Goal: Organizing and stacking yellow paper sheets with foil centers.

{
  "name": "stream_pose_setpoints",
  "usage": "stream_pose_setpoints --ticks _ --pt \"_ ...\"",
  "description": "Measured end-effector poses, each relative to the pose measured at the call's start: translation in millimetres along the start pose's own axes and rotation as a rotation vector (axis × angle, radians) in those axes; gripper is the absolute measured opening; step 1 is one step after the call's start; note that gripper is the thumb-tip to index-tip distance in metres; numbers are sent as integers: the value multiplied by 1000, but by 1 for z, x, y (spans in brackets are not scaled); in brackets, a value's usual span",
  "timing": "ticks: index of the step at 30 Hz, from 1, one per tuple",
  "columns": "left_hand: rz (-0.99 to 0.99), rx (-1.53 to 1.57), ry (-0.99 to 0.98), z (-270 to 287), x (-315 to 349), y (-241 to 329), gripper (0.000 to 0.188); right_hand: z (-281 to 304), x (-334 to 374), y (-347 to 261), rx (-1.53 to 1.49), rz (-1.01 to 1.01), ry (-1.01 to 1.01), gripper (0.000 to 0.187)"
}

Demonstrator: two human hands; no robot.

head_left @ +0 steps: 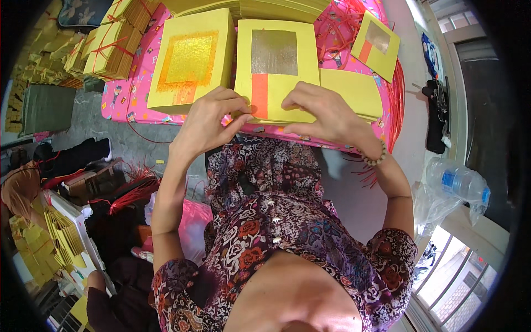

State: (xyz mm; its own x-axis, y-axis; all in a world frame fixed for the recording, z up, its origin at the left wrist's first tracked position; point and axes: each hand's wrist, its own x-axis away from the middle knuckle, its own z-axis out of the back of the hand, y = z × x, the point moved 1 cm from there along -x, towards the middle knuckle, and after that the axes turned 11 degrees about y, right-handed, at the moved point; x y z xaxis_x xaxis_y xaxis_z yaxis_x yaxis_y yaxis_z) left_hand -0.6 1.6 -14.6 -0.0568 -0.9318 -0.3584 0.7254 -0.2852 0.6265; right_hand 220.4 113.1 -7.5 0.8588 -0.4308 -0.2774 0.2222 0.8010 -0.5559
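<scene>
In front of me is a stack of yellow paper sheets [307, 86]; its top sheet bears a silver foil square and an orange-red strip. My left hand [213, 117] is at the stack's near left corner, thumb and forefinger closed together on the paper edge. At the near right side, my right hand [329, 113] has its fingers bent and apart, with the thumb below the front edge and the fingertips over the paper. Left of this stands a thick yellow stack [157, 69] with a gold foil square framed in orange. Plain yellow sheets [354, 91] lie partly behind my right hand.
A pink patterned cloth [130, 99] covers the table. One foil-marked sheet [381, 63] lies at the far right, near red strings [395, 116]. Tied yellow bundles [113, 47] are piled at the far left. A plastic bottle in a clear bag [453, 180] is on the right.
</scene>
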Motion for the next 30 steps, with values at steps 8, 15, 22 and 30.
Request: stream_pose_setpoints --ticks 8,15,22,30 --pt "35 -1 13 0 -1 0 11 -6 -5 4 -62 -69 -54 21" --pt "118 62 42 -2 -2 -1 11 -7 -5 6 -226 -224 -52 14" --pt "128 54 32 -1 -3 1 11 -9 -7 4 -235 -270 -47 14" --pt "166 52 24 -2 -3 1 11 -9 -9 4 -244 -318 -59 16"
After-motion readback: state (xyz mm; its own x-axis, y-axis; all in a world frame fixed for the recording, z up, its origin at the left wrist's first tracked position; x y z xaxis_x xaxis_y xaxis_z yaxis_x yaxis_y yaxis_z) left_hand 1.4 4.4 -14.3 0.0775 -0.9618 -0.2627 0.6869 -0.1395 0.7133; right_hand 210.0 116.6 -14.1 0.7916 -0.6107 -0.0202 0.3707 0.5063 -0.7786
